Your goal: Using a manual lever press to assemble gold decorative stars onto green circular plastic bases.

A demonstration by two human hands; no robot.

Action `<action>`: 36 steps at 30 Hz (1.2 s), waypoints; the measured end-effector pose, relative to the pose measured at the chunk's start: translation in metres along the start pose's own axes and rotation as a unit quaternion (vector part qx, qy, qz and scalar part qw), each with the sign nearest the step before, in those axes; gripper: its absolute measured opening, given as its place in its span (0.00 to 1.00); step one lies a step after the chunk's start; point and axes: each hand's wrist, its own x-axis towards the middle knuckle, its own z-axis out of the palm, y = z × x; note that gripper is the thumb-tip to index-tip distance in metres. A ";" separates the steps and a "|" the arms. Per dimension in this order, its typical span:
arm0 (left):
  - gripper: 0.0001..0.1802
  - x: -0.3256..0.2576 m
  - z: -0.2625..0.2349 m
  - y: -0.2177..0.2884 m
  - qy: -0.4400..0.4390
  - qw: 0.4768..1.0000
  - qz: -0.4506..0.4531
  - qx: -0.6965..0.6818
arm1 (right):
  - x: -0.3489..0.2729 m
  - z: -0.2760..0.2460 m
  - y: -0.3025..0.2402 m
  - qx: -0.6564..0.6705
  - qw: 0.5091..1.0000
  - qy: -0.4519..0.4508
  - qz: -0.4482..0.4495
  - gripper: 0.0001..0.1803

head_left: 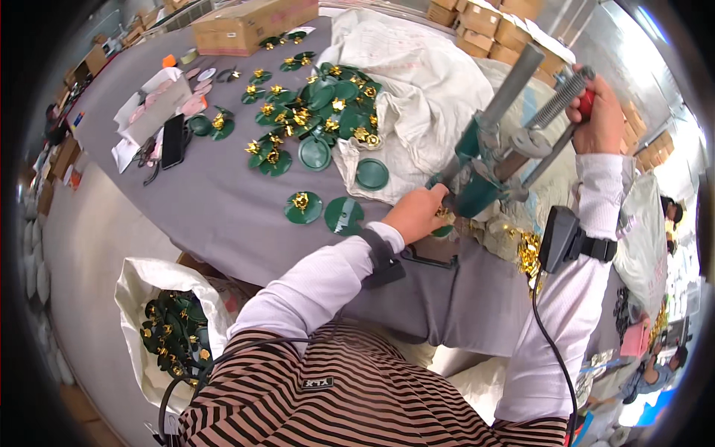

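Observation:
A green hand press [477,190] with steel posts and a spring stands at the table's edge. My right hand [599,123] is wrapped round the red ball knob [587,104] of its lever, high on the right. Low at the press's base, my left hand [418,214] has its fingers closed on a green disc [443,232] with gold foil, partly hidden by the fingers and the press. Left of that hand lie a plain green disc [344,216] and a green disc with a gold bow [302,208]. Another green disc [372,173] rests on the edge of white sacking.
A pile of green discs with gold bows [320,104] covers the table's middle. Left are a phone [173,141] and a white box [153,104] of pink pieces. A white sack [141,283] of finished-looking pieces stands below. Gold foil strips [529,253] hang right of the press.

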 end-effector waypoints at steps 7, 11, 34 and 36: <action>0.25 -0.064 -0.151 -0.019 -0.028 0.975 -0.157 0.156 | -0.009 -0.001 0.005 -0.011 1.000 0.015 -0.012 0.11; 0.24 -0.082 -0.161 -0.057 -0.090 0.929 -0.234 0.272 | -0.008 -0.016 -0.001 -0.024 0.999 0.018 -0.032 0.15; 0.17 -0.234 -0.266 -0.047 0.030 0.933 -0.357 0.021 | 0.011 -0.021 0.015 -0.026 0.999 0.001 -0.027 0.16; 0.17 -0.293 -0.298 -0.028 0.055 0.922 -0.374 0.081 | 0.013 -0.027 0.014 -0.035 0.999 0.000 -0.039 0.17</action>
